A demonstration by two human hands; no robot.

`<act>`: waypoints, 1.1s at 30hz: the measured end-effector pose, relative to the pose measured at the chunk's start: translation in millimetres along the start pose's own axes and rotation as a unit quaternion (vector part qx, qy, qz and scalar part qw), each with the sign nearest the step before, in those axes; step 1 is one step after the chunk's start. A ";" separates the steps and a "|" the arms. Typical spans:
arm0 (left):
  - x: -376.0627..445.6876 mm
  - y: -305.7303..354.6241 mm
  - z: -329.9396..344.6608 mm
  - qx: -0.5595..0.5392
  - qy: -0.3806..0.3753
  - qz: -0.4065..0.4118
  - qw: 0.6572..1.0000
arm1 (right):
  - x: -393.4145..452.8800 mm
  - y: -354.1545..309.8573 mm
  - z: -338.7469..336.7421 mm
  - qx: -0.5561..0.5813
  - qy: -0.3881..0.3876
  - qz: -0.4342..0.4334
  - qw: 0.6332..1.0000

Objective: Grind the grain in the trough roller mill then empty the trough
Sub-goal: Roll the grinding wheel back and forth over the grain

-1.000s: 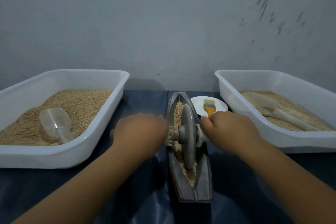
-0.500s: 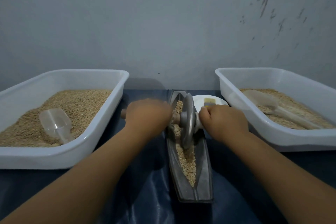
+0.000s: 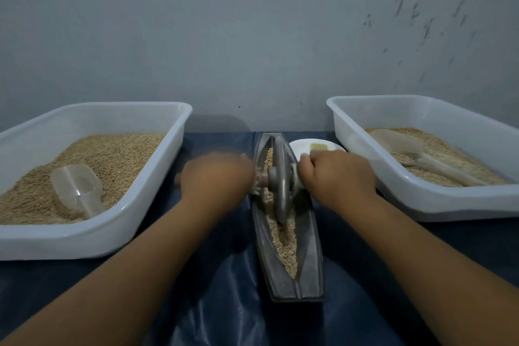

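Two hands grip the axle handles of a grey roller wheel (image 3: 281, 182) that stands upright in a long, narrow grey trough (image 3: 309, 267) at the centre of a dark blue counter (image 3: 224, 303). The left hand (image 3: 217, 177) curls round the left handle and the right hand (image 3: 337, 174) curls round the right one. Pale grain (image 3: 286, 247) lies along the trough's channel. White tubs of grain, each with a scoop, sit at either side.
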State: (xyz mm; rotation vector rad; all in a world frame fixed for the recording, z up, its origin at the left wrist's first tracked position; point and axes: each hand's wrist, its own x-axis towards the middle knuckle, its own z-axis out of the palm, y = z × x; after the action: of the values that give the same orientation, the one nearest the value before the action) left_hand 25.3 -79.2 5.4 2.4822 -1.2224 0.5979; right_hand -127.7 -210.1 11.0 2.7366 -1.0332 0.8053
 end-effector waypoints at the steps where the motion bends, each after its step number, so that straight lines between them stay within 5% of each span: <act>1: 8.6 -1.2 4.0 -0.004 -0.010 -0.003 1.000 | 9.0 0.6 5.3 0.011 0.003 0.003 1.000; 6: 17.5 -3.7 13.5 -0.038 -0.040 -0.011 0.998 | 23.9 3.4 16.0 0.007 0.023 -0.012 1.000; 10: 0.7 1.0 4.4 -0.019 0.017 0.030 0.999 | 6.4 4.7 6.0 0.006 -0.022 -0.007 1.000; 19: -48.2 0.4 -41.4 -0.020 0.014 0.080 0.997 | -44.5 7.6 -46.2 0.010 -0.118 -0.061 0.991; 24: -16.8 -1.0 -11.6 0.031 0.027 0.072 0.997 | -18.9 2.0 -13.9 -0.017 -0.055 -0.025 0.998; 28: 26.7 -7.6 12.0 0.145 -0.012 0.158 0.977 | 28.0 3.1 15.7 0.006 -0.005 0.011 1.000; 33: 43.9 -3.1 12.6 0.165 -0.045 0.116 0.978 | 55.0 8.6 31.9 0.013 0.005 0.007 1.000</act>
State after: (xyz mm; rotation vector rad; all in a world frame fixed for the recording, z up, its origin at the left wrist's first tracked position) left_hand 54.8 -112.6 15.9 2.6765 -1.5770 0.8150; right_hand -84.6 -257.7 11.4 2.7471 -1.0472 0.8413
